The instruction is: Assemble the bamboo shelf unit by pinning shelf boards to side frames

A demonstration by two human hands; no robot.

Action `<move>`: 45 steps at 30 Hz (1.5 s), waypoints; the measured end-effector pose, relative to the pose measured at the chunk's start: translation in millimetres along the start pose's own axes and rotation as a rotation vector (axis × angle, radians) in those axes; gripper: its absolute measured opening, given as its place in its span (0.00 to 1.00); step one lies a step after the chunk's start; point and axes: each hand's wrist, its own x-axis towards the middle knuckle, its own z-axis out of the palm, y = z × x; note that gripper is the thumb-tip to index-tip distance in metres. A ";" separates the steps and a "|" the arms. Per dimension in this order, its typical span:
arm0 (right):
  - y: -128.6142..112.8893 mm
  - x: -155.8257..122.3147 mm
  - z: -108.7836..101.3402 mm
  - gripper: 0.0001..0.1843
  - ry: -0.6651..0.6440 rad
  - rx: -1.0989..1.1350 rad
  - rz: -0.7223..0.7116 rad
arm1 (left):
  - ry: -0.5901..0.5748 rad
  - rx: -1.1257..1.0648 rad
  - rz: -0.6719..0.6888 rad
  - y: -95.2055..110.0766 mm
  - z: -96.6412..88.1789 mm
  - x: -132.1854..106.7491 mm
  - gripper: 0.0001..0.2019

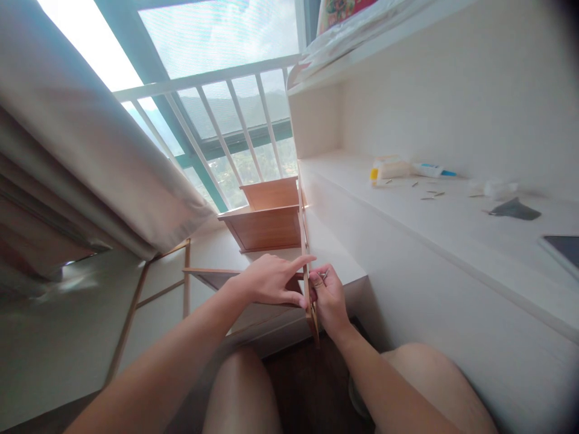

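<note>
While the curtain (90,163) hangs left and the white surface (452,229) runs right, the wooden shelf (266,226) stands between. Its side panel (304,241) separates the left hand (271,280), fingers released and braced against it, from the right hand (328,295), fingers grasping a screw (322,275).

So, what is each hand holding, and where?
The left hand grips the upright wooden panel at its near edge. The right hand pinches a small metal piece, perhaps a screw, in its fingertips beside that panel.

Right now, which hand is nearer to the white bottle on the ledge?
Right. The right hand, pinching a small metal piece, is on the same side of the wooden panel as the white bottle; the left hand is on the other side, farther off.
</note>
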 end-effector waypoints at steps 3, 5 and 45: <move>-0.9 0.5 1.8 0.17 0.011 0.021 0.013 | -0.002 0.017 -0.003 -1.0 1.1 0.3 0.47; -0.4 0.2 1.9 0.16 0.022 0.022 0.007 | 0.002 0.023 -0.012 -1.1 1.9 0.4 0.48; -15.2 -1.4 -20.7 0.18 -0.056 -0.216 -0.048 | -0.004 0.000 0.009 -3.3 5.3 2.1 0.51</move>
